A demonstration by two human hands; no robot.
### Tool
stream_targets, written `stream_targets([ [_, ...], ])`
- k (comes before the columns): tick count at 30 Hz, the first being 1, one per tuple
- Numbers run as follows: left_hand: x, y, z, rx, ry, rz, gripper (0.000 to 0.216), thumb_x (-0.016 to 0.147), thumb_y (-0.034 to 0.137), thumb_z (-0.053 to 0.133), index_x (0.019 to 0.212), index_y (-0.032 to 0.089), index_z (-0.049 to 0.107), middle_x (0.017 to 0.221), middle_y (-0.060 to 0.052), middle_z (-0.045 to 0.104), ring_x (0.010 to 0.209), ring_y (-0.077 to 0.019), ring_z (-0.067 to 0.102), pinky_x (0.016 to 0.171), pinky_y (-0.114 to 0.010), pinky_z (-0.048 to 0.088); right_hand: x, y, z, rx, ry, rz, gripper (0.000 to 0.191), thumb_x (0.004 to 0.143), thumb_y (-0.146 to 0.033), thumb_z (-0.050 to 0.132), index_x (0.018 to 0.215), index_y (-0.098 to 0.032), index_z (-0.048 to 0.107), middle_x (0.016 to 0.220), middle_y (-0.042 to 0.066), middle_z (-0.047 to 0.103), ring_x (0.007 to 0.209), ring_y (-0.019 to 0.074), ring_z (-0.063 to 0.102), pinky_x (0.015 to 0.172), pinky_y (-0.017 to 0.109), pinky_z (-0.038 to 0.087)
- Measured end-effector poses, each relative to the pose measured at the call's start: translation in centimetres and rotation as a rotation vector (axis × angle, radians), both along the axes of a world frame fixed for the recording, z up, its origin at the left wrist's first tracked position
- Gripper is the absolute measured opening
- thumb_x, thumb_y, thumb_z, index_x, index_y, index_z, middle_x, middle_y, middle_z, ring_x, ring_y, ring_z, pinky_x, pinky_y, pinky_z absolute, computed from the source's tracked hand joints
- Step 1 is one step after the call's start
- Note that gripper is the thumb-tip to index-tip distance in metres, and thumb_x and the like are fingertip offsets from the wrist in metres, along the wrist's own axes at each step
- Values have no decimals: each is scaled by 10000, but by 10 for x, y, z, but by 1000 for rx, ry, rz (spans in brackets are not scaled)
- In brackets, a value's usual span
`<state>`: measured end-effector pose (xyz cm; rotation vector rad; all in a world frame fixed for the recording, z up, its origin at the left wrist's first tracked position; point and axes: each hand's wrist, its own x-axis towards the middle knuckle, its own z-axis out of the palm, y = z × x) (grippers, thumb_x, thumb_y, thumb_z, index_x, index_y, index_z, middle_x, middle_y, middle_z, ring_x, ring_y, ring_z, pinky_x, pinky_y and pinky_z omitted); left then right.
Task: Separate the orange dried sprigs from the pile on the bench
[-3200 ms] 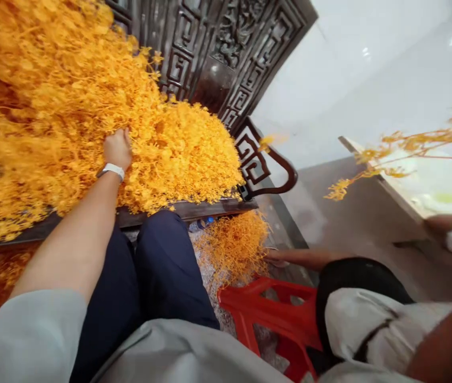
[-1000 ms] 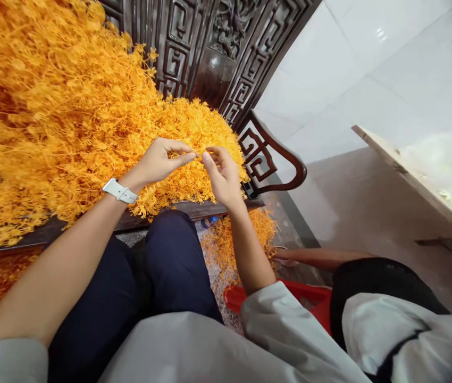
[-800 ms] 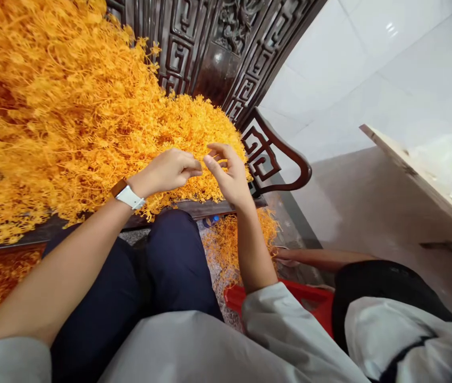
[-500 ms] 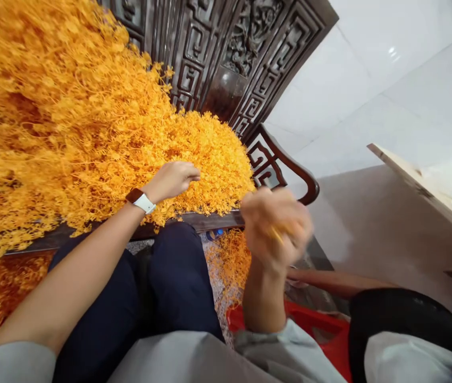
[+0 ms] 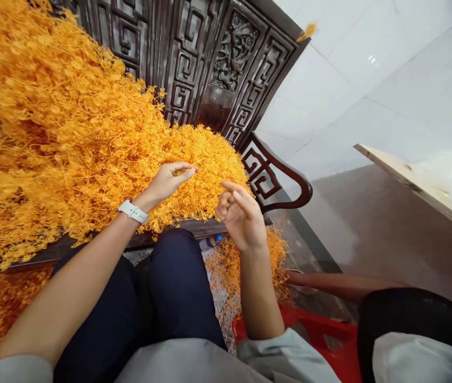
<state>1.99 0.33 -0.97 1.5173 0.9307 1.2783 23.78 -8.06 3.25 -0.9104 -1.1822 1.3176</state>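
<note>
Left hand (image 5: 169, 180) pinches a sprig (image 5: 178, 171) on the orange flower pile (image 5: 70, 122) spreading toward ten o'clock; right hand (image 5: 242, 215), half-curled and empty, hovers just beside at its four o'clock.

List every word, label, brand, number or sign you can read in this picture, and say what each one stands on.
No text can be read anywhere in the picture.
Carved bench back: only fret patterns and a relief carving, no letters.
White watch strap on the left wrist: no brand or digits visible.
Red plastic stool: no label visible.
</note>
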Motion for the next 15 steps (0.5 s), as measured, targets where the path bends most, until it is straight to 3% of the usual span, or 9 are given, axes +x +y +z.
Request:
stream_targets([
  [3,5,-5,2,-17,-98,-102,589,821,301,824,1402,298,728,1273,-92,737,919,-184,672,726,-290,539,-1,-10,-10,78,-134,38,248,963,-439,676,1083,-226,715,743,-3,594,599,128,490,573,302,421],
  [6,12,-11,2,5,-169,-214,895,744,179,849,1576,355,573,1563,-117,596,1131,-231,673,880,-328,584,-4,-9,-14,153,-257,-7,239,977,-426,723,1091,-216,729,777,-2,650,628,117,535,617,297,443],
  [11,20,-19,3,-79,-274,-400,932,858,262,811,1680,409,398,1709,-129,463,1388,-329,620,1063,-430,576,-11,6,-25,294,-431,-129,287,1019,-429,688,1229,-234,691,971,32,708,671,123,522,611,307,430],
  [13,22,-21,4,-142,-313,-498,926,871,293,809,1686,413,387,1733,-129,433,1478,-364,555,1074,-436,571,-14,11,-31,393,-567,-170,346,1023,-421,689,1324,-252,667,1070,49,709,689,131,506,644,323,441],
  [15,24,-23,6,-179,-329,-552,838,905,374,788,1665,400,437,1735,-126,433,1522,-371,512,1086,-433,560,-17,15,-35,500,-702,-215,316,1024,-417,690,1291,-249,684,1072,57,689,748,155,530,700,340,462],
])
